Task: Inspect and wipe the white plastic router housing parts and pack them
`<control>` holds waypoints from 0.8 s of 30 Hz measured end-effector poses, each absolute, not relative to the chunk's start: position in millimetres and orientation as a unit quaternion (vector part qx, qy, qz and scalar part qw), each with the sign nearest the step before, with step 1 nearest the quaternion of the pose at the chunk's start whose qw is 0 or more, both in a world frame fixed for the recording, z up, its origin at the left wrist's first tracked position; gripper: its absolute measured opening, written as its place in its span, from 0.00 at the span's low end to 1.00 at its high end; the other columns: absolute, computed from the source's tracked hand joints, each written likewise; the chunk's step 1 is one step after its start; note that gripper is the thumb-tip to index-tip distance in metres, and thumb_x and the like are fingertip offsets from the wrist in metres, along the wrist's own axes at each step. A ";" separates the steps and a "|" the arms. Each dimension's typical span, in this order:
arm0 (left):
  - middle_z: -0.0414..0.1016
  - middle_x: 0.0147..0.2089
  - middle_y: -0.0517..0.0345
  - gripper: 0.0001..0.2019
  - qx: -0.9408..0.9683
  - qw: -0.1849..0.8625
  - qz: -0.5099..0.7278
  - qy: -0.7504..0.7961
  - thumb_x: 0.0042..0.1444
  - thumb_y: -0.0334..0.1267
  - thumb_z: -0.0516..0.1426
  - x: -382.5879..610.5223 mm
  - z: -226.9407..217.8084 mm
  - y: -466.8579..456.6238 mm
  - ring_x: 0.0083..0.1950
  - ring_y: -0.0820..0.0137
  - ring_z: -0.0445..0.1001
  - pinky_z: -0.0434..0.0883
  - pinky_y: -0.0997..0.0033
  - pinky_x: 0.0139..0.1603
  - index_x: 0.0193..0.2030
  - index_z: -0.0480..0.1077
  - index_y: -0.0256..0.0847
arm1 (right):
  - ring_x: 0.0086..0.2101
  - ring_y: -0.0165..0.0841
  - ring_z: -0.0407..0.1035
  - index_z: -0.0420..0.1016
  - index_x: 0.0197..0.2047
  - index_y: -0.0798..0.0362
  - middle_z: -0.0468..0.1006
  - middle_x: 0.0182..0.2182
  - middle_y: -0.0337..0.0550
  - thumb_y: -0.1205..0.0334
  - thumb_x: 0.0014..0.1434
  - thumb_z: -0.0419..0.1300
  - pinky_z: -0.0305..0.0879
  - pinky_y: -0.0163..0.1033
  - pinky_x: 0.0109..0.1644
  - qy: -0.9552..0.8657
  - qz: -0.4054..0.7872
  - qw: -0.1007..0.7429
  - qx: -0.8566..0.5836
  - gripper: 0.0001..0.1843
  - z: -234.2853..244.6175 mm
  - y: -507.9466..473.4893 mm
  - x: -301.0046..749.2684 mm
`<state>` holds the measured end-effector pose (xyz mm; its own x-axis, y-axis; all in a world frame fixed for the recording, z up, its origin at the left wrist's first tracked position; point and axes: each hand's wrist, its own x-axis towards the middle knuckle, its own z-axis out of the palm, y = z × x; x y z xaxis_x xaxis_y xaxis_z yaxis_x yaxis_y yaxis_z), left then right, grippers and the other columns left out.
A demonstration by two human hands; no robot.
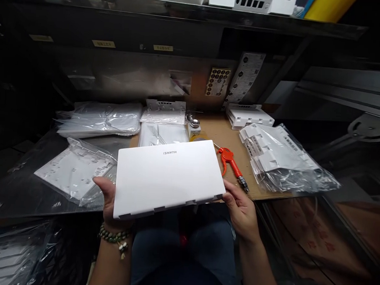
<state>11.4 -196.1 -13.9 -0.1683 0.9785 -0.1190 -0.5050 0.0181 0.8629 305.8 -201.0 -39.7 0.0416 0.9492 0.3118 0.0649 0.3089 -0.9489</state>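
A white plastic cover [169, 179] marked HUAWEI, the lettering upside down to me, is held up over the front of the bench. My left hand [108, 197] holds it at the left edge, thumb sticking out to the side and fingers hidden beneath. At the lower right corner, my right hand [242, 212] pinches the cover between thumb and fingers. Notches run along its near edge. Just beyond my right hand lies an orange air blow gun [229, 160]. Left of my left hand is a bagged white plastic panel [75, 169].
Clear plastic bags [103, 117] are piled at the back left. Bagged white housings [277, 152] lie at the right, before more white housings [249, 116]. A small round metal-topped container [195, 125] stands mid-bench. Sticker sheets [218, 81] hang on the back wall, under a shelf [183, 12].
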 end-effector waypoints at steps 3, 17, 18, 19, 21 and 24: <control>0.83 0.51 0.48 0.49 0.230 0.596 0.650 0.412 0.51 0.84 0.39 14.6 -12.7 -196.9 0.68 0.45 0.69 0.72 0.41 0.64 0.56 0.76 0.48 | 0.54 0.41 0.79 0.81 0.59 0.42 0.84 0.53 0.42 0.54 0.67 0.64 0.81 0.40 0.51 -0.577 0.400 0.559 -0.441 0.18 -41.6 -202.1 307.7; 0.84 0.45 0.43 0.36 0.285 0.588 0.590 0.475 0.48 0.66 0.67 -7.4 -12.8 -199.8 0.53 0.45 0.81 0.81 0.53 0.48 0.54 0.77 0.39 | 0.54 0.38 0.78 0.80 0.58 0.43 0.83 0.56 0.43 0.53 0.69 0.62 0.76 0.38 0.58 -0.587 0.408 0.526 -0.461 0.17 -62.2 -200.7 318.3; 0.84 0.42 0.45 0.32 0.301 0.560 0.585 0.503 0.47 0.60 0.71 -10.7 -12.1 -198.9 0.49 0.48 0.83 0.82 0.59 0.43 0.51 0.78 0.39 | 0.55 0.38 0.78 0.81 0.57 0.43 0.83 0.56 0.42 0.54 0.69 0.62 0.75 0.39 0.60 -0.590 0.403 0.522 -0.465 0.15 -60.6 -199.1 320.2; 0.84 0.40 0.47 0.29 0.327 0.534 0.581 0.520 0.46 0.57 0.73 -13.0 -11.0 -198.4 0.45 0.51 0.83 0.81 0.65 0.38 0.49 0.79 0.39 | 0.56 0.38 0.77 0.82 0.56 0.42 0.82 0.56 0.42 0.54 0.69 0.62 0.74 0.40 0.62 -0.593 0.398 0.521 -0.468 0.14 -58.2 -197.2 321.9; 0.85 0.39 0.49 0.23 0.401 0.480 0.575 0.528 0.47 0.54 0.73 -14.6 -8.0 -199.4 0.40 0.58 0.83 0.79 0.73 0.34 0.42 0.82 0.40 | 0.59 0.38 0.74 0.82 0.56 0.40 0.81 0.57 0.40 0.55 0.69 0.62 0.70 0.42 0.67 -0.593 0.392 0.527 -0.466 0.14 -51.7 -193.1 324.5; 0.86 0.38 0.52 0.15 0.517 0.408 0.554 0.510 0.50 0.52 0.72 -12.4 -2.6 -203.2 0.39 0.62 0.84 0.78 0.79 0.39 0.37 0.84 0.44 | 0.59 0.38 0.74 0.78 0.61 0.37 0.81 0.59 0.38 0.57 0.69 0.64 0.70 0.42 0.66 -0.587 0.403 0.546 -0.441 0.18 -40.0 -187.4 325.4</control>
